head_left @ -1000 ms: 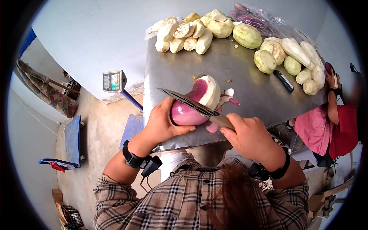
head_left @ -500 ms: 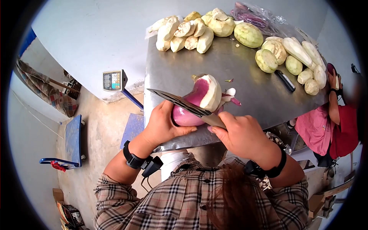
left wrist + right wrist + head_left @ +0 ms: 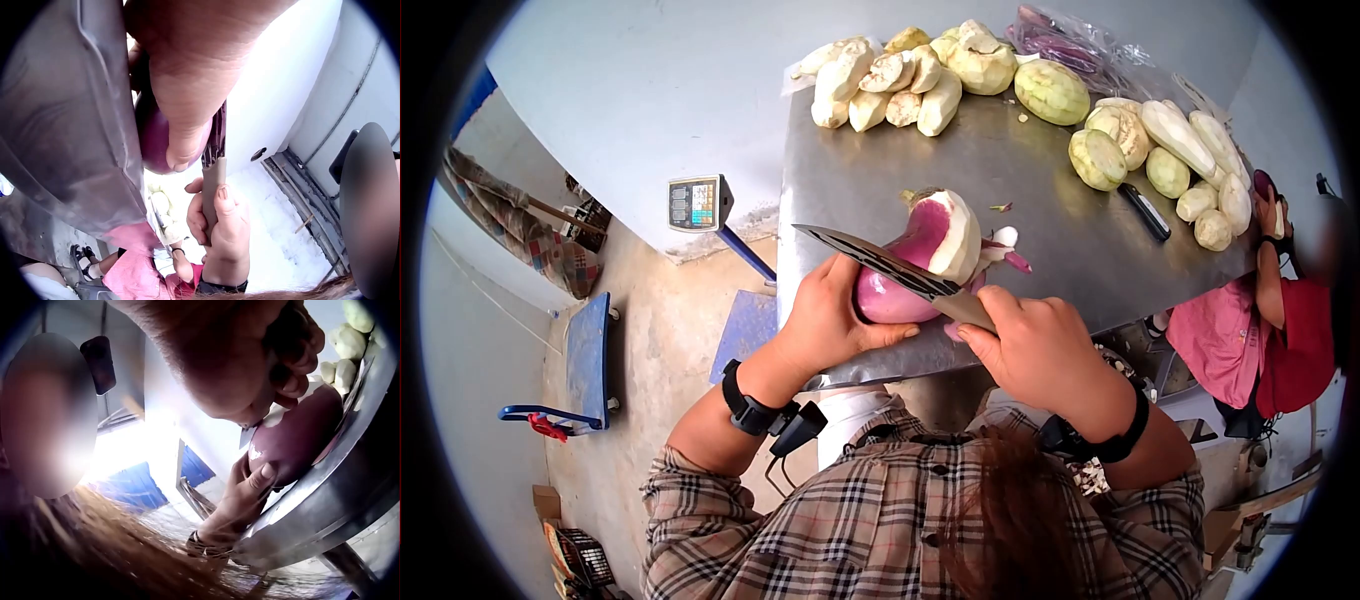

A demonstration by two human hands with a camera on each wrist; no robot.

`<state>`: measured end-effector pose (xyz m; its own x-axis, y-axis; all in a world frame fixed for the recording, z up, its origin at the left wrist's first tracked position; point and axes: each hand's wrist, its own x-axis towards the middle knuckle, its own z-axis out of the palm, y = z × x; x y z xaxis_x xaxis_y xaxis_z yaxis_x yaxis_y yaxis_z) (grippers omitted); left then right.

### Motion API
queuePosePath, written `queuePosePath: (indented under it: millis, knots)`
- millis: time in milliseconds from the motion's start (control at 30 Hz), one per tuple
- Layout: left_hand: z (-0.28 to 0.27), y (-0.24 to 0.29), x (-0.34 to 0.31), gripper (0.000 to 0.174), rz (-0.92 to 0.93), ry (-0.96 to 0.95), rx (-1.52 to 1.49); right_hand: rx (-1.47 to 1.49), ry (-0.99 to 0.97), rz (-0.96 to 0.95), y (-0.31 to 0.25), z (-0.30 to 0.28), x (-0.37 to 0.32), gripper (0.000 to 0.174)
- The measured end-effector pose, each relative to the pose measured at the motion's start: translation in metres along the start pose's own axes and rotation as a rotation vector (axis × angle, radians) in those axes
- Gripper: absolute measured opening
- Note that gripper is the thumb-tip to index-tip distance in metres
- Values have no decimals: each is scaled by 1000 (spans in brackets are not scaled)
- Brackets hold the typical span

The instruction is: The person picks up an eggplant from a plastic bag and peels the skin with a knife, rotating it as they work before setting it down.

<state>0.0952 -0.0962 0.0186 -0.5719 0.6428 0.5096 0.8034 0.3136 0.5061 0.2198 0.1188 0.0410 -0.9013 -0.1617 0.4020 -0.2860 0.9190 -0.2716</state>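
A partly peeled purple eggplant lies near the front edge of the metal table, a broad pale strip showing on its upper side. My left hand holds it from the left, thumb along the near side. In my right hand is the beige handle of a knife with a dark slotted blade. That blade lies slantwise over the eggplant in the head view, its tip pointing left past my left fingers. Curled strips of peel hang or lie at the eggplant's right. The left wrist view shows the fingers round the handle.
Peeled eggplants are piled along the table's back, and more lie at the right beside a black-handled tool. A plastic bag sits behind. A scale display stands left; another person in red works at the right.
The right hand and knife slid left across the eggplant, then shifted slightly back to the right and up. The left hand keeps its hold on the eggplant.
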Motion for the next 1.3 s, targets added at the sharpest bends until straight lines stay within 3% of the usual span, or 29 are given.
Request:
queuePosePath:
  millis: [367,467,567,600,700,1000,1300]
  knots:
    - [-2,-2,0,79,-25,-27,8,73,-58,98,6,-8,-13,35]
    - [-1,-5,0,81,-28,-15,-15,465,-97,157,13,-12,-16,31]
    - [1,-6,-2,83,-37,-5,-54,661,2,98,29,-7,-22,34]
    - [1,-7,-2,83,-34,-3,-71,856,-112,350,28,-16,-24,30]
    - [0,-10,-3,83,13,8,-103,1025,-131,441,42,-21,-24,28]
    - [-11,-12,-2,76,39,5,-172,1107,-142,643,61,-25,-15,20]
    - [-15,11,14,100,2,9,40,1110,-245,718,66,-22,-7,17]
